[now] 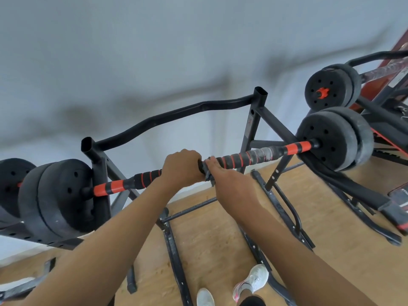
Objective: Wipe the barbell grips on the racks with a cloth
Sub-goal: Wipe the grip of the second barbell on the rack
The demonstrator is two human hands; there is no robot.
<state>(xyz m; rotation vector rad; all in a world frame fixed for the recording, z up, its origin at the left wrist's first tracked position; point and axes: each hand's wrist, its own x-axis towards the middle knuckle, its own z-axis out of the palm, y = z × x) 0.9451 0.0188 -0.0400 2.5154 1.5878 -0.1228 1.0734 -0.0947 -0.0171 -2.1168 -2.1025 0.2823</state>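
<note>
Clutching crumpled grey cloth point(209, 174), the right hand point(228, 181) wraps the ribbed grip point(234, 158).

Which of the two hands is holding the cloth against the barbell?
The right hand: it holds the grey cloth on the barbell. The left hand grips the bare bar beside it.

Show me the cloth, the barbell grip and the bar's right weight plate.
cloth point(210, 176), head view, hanging grey fold
barbell grip point(234, 159), head view, striped foam section
weight plate point(324, 149), head view, black outer face
</note>
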